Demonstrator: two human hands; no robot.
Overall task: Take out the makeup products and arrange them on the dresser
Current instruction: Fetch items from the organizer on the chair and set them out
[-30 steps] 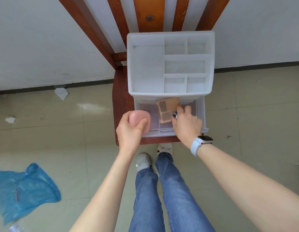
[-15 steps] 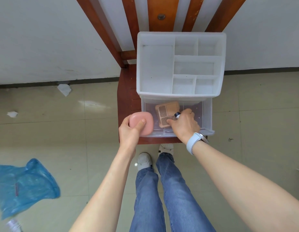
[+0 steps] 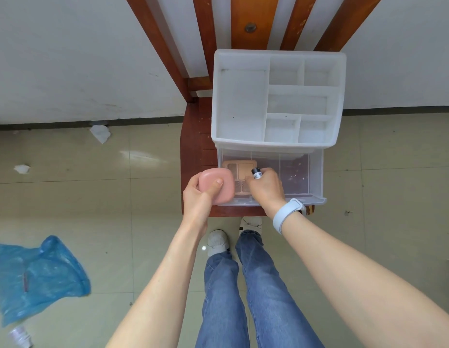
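A white plastic organiser (image 3: 339, 101) with several open top compartments stands on a red-brown wooden chair (image 3: 193, 146). Its clear drawer (image 3: 316, 177) is pulled out toward me. My left hand (image 3: 200, 197) grips a rounded pink compact (image 3: 216, 183) at the drawer's left front corner. My right hand (image 3: 266, 188) is inside the drawer, fingers curled round a small black-capped tube (image 3: 256, 173), and rests over a tan eyeshadow palette (image 3: 239, 169) lying on the drawer's bottom. The drawer's right part holds nothing I can see.
The chair's slatted back (image 3: 251, 21) rises against a white wall. A blue plastic bag (image 3: 35, 275) and a small bottle (image 3: 21, 336) lie on the tiled floor at lower left. Crumpled paper scraps (image 3: 100, 133) sit near the skirting. My legs and shoes (image 3: 218, 242) are below the chair.
My right hand has slid leftward over the palette with the tube in it. The palette now lies straighter in the drawer's left part. The left hand keeps the pink compact in nearly the same spot.
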